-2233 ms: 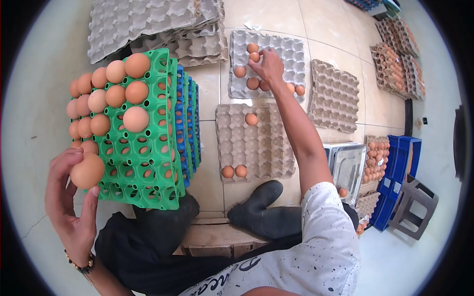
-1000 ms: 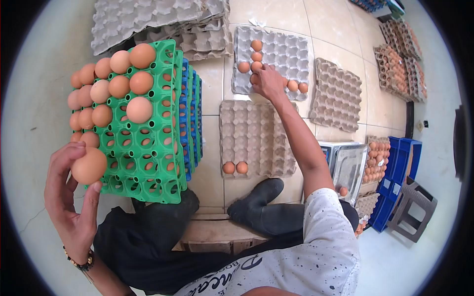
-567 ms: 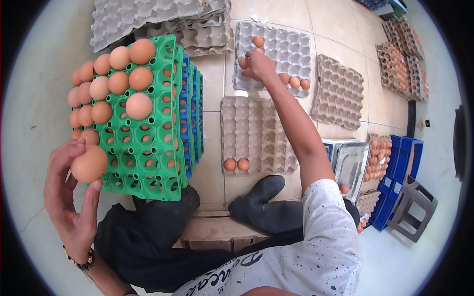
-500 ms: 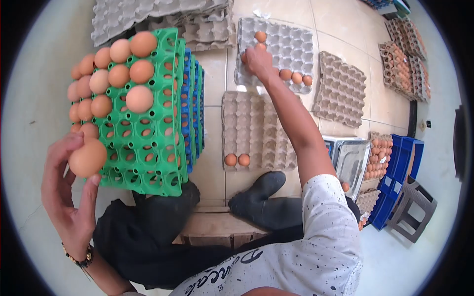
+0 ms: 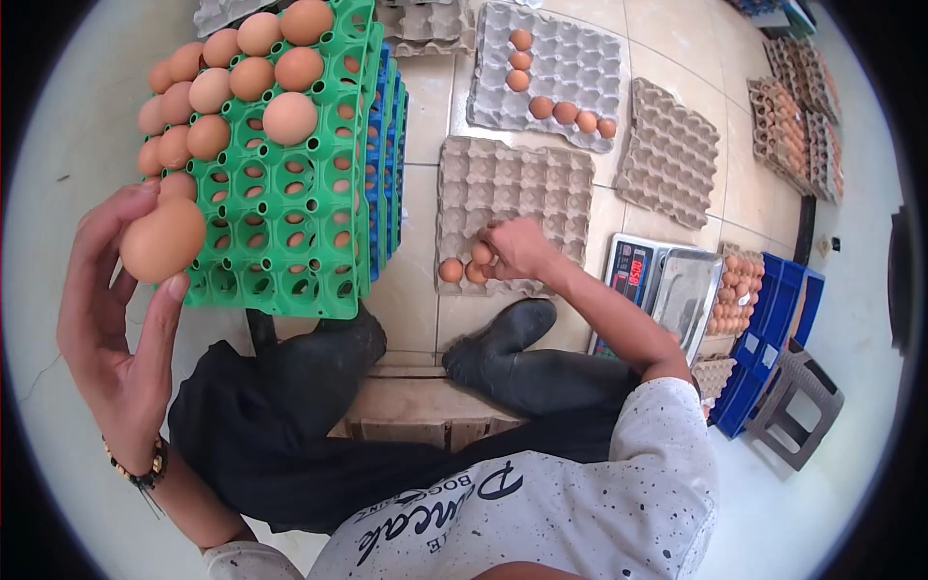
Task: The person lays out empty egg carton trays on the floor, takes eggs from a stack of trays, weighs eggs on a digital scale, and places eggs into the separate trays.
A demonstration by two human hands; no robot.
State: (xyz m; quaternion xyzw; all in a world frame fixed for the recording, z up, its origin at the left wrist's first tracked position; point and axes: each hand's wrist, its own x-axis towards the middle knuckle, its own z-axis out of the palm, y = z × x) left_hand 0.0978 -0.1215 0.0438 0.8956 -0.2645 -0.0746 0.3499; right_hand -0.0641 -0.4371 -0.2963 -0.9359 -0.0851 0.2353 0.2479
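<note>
My left hand (image 5: 108,329) holds a brown egg (image 5: 162,241) between thumb and fingers, at the near left corner of the green plastic egg tray (image 5: 280,184). Several eggs fill the far and left part of that tray, which tops a stack with blue trays (image 5: 387,159) beneath. Above the near brown cardboard tray (image 5: 517,184) on the floor, my right hand (image 5: 520,249) grips another egg (image 5: 481,252) in its fingertips. Beside it, two eggs (image 5: 450,270) sit at the tray's near left corner. Beyond lies a grey cardboard tray (image 5: 570,63) with several eggs along its left and near edges.
Right of these trays lies another brown cardboard tray (image 5: 669,153). A scale (image 5: 667,290) with a lit red display stands nearer. Farther right are egg-filled trays (image 5: 778,130), a blue crate (image 5: 778,338) and a grey stool (image 5: 797,406). My boots (image 5: 503,353) flank the floor below.
My right hand has moved from the grey tray back to the near brown tray, with an egg in its fingers. More eggs show in the grey tray. The left hand still holds its egg.
</note>
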